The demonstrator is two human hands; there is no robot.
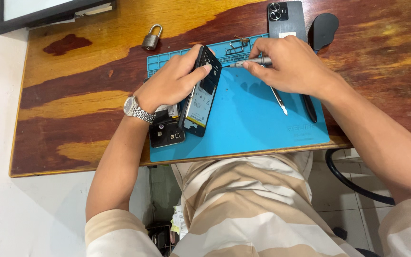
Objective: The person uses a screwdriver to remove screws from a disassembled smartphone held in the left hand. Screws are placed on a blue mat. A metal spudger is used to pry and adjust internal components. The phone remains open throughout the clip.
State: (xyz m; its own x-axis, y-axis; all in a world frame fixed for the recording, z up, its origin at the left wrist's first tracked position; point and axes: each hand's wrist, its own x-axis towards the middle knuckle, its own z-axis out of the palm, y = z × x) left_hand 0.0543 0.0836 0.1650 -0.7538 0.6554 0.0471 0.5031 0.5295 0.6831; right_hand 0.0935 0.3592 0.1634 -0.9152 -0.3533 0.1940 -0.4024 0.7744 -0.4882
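The left hand (170, 83) sits just left of the frame's centre, wrapped around the upper part of an opened phone (200, 93), thumb on its near edge and fingers behind it. The phone is tilted up on its long edge, its exposed insides facing right, its lower end resting on the blue work mat (262, 128). A metal wristwatch (136, 109) circles that wrist.

The right hand (286, 64) is right of centre and slightly higher, fingers pinched closed on a slim grey screwdriver (250, 62). The tool lies nearly level, its tip pointing left and meeting the top of the phone, so the phone lies directly left of this hand.

Below the left wrist, a second dark phone part (166, 133) lies flat on the mat. Under the right hand, tweezers (279, 100) and a black pen-like tool (308, 108) rest on the mat. Further up, a grey phone back cover (286, 19) and a padlock (151, 38) lie on the wooden bench (72, 95).
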